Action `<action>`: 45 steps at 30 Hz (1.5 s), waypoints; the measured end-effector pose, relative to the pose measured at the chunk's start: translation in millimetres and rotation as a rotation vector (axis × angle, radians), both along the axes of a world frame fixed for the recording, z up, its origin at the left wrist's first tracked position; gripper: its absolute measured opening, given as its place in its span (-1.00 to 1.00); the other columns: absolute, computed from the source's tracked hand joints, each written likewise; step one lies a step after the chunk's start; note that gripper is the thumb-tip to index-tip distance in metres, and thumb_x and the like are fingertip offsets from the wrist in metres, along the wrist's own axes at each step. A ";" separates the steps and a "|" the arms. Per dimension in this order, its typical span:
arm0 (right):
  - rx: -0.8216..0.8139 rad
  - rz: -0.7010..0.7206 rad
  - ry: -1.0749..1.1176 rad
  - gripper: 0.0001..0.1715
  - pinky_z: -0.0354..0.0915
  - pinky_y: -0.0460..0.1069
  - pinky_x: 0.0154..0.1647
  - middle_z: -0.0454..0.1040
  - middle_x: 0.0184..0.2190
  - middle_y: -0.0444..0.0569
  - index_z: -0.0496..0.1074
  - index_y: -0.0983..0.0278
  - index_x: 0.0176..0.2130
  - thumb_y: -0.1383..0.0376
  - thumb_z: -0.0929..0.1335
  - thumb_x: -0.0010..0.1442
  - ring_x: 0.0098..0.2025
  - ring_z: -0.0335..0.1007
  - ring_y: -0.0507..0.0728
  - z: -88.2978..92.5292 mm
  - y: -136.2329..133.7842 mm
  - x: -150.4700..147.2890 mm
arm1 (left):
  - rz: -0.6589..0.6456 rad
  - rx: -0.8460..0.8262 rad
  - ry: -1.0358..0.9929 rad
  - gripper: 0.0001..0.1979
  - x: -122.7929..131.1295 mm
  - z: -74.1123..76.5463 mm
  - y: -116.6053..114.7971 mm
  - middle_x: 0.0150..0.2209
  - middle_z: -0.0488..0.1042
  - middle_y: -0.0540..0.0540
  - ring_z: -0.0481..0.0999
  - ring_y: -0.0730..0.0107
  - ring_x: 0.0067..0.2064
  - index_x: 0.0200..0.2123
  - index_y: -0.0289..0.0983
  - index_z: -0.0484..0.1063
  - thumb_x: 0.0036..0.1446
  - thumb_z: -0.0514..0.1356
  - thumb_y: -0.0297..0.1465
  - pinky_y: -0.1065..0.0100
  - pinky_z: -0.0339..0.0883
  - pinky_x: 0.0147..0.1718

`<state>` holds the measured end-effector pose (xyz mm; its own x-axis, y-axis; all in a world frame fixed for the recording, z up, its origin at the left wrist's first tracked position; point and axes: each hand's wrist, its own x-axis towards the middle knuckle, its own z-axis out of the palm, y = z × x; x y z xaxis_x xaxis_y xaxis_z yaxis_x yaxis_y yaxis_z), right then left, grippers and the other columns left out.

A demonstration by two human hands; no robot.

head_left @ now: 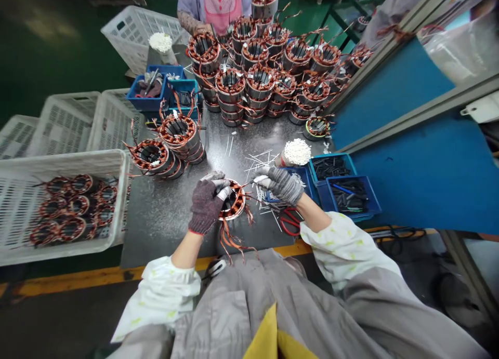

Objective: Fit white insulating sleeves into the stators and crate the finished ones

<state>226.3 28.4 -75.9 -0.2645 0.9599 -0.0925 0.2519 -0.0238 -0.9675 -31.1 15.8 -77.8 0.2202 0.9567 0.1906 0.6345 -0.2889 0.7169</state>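
Note:
A wound copper stator (235, 209) lies on the dark table near its front edge, with loose copper leads hanging toward me. My left hand (208, 200), in a dark knitted glove with pale fingertips, grips the stator's left rim. To the right, my right hand (281, 184), in a grey glove, has its fingertips pinched together at the end of a dark wire lead from the stator. Thin white sleeves (255, 161) lie scattered behind and under my right hand. Red-handled scissors (289, 221) rest just below that hand.
Stacked stators (230, 89) fill the table's back; more stacks (177, 135) stand left. A bundle of white sleeves (297, 152) and blue bins (351, 195) are at right. A white crate (120, 193) holds stators at left. A person (220, 5) stands across the table.

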 end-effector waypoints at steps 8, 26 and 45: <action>-0.090 -0.055 0.108 -0.60 0.32 -0.06 -0.43 0.52 -0.38 -0.06 0.53 0.29 -0.10 0.08 0.37 0.19 -0.46 0.36 0.02 -11.0 -7.8 -7.0 | -0.003 0.000 0.005 -0.75 -0.5 -3.4 0.0 0.05 0.58 -0.14 0.45 0.15 0.21 -0.12 -0.22 0.59 0.27 0.19 -0.24 0.03 0.28 0.26; -0.031 -0.131 0.050 -0.66 0.44 0.09 -0.07 0.62 -0.23 0.02 0.58 0.21 -0.17 0.04 0.40 0.19 -0.18 0.53 0.16 -5.7 -21.4 -17.4 | -0.012 -0.028 -0.007 -0.79 2.2 -0.1 -0.4 0.06 0.59 -0.11 0.45 0.15 0.21 -0.14 -0.20 0.59 0.24 0.21 -0.27 0.05 0.27 0.27; 0.091 -0.155 -0.097 -0.58 0.48 0.11 0.01 0.64 -0.18 0.04 0.58 0.23 -0.09 0.07 0.25 0.41 -0.15 0.56 0.16 -10.1 -4.4 -29.7 | -0.121 -0.109 0.020 -0.81 -3.7 2.5 14.4 0.03 0.59 -0.12 0.48 0.16 0.16 -0.16 -0.21 0.57 0.25 0.20 -0.30 0.07 0.32 0.21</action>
